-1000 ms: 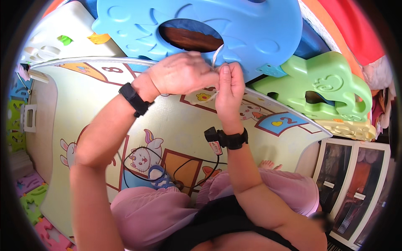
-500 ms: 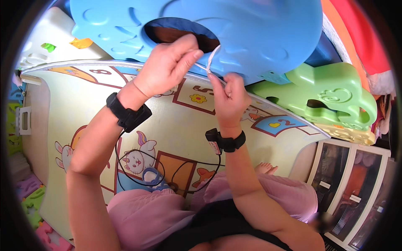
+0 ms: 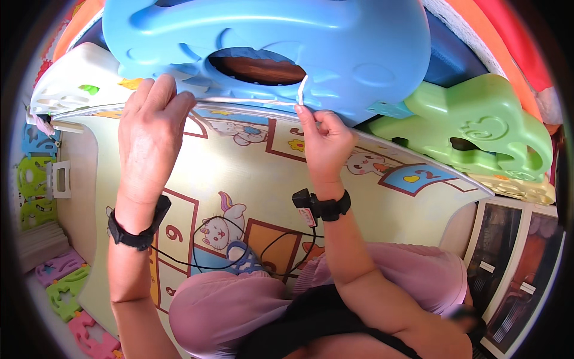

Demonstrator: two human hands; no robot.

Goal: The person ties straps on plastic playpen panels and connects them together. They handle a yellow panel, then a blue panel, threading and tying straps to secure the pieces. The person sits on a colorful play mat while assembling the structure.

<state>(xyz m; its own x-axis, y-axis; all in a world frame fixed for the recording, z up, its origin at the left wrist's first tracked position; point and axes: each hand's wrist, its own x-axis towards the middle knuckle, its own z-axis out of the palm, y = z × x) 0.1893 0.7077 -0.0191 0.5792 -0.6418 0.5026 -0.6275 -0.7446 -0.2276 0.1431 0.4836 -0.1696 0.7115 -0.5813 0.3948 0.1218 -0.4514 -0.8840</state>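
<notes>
A thin white cord [image 3: 251, 102] runs nearly straight between my hands, in front of a big blue moulded plastic panel [image 3: 371, 36]. My left hand [image 3: 152, 125] is closed on one end of it, to the left of the panel's oval hole. Below the hole's right end, my right hand [image 3: 326, 137] pinches the cord between thumb and fingers. From that pinch a short loop of cord rises to the hole's right edge; whether it passes through the panel there I cannot make out. Each wrist wears a black band with a small box.
A green moulded plastic piece [image 3: 484, 125] stands to the right, a white one [image 3: 78, 81] to the left. Underneath lies a printed play mat [image 3: 251, 173] with a black cable [image 3: 185, 263] across it. Glass-fronted cabinets [image 3: 496, 257] are at right; coloured foam pieces [image 3: 66, 293] lie at lower left.
My left hand has moved left, away from the hole, drawing the cord out long. My right hand keeps its pinch in nearly the same place. The view has shifted a little.
</notes>
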